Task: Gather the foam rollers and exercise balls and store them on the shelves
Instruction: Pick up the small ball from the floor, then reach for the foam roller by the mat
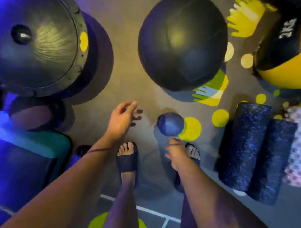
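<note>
Small ball point(170, 124) on floor between large ball point(182, 42) and feet, rollers point(255, 151) right

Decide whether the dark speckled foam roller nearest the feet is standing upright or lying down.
Lying down: the dark speckled foam roller shows its full long side from above.

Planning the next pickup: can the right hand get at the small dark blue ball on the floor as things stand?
Probably yes. The right hand hovers just beside the small dark blue ball, holding nothing, and nothing lies between them.
</note>
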Motion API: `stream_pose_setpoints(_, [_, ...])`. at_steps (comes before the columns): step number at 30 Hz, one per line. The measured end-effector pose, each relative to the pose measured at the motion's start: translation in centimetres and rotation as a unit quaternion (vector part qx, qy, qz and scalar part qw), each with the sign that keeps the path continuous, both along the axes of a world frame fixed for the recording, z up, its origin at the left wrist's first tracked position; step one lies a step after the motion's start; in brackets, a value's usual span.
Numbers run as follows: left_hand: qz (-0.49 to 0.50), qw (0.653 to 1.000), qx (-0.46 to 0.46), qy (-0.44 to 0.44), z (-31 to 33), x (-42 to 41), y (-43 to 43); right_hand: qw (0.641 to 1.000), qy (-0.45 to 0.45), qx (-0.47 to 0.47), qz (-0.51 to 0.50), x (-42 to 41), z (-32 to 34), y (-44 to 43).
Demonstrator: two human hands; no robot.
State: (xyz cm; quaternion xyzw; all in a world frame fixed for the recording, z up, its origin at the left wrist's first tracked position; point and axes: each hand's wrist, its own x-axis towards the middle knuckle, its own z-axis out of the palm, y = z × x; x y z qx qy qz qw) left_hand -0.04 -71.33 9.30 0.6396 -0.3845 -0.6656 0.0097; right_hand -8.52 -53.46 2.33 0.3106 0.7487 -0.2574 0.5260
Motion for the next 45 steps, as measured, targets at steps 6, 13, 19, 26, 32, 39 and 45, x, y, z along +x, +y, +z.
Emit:
stream_pose_setpoints(6, [0.015,0.997,0.067,-0.022,-9.5,-1.2,4.5,0.973,-0.077,-0.063,-0.208,-1.9,-10.0,0.0])
stream_pose_setpoints(13, [-0.212,0.975,0.055,-0.045,-14.9,-2.2,6.6,0.897,0.028,-0.097,-0.43,-2.8,-15.0,-1.6])
stream_pose_setpoints(19, [-0.13,0.986,0.047,-0.097,-10.1,0.9,6.8,0.914,0.121,-0.182,-0.342,-11.0,-7.5,-3.3])
stream_pose_setpoints(26, [0.021,0.988,-0.036,-0.151,-5.9,6.5,3.2,0.948,0.209,-0.153,0.186,-5.9,-1.8,-9.7])
stream_pose_setpoints(32, [0.009,0.96,-0.121,-0.252,-5.7,18.7,-0.1,0.885,0.119,-0.139,0.429,7.2,0.9,-13.4])
stream_pose_setpoints(39, [-0.053,0.901,-0.246,-0.352,-10.0,31.4,-7.5,0.827,0.089,-0.195,0.52,18.9,-3.8,-17.2])
stream_pose_setpoints(45, [-0.085,0.893,-0.216,-0.386,-16.1,35.2,-17.9,0.79,0.075,-0.2,0.575,19.6,-9.2,-17.1])
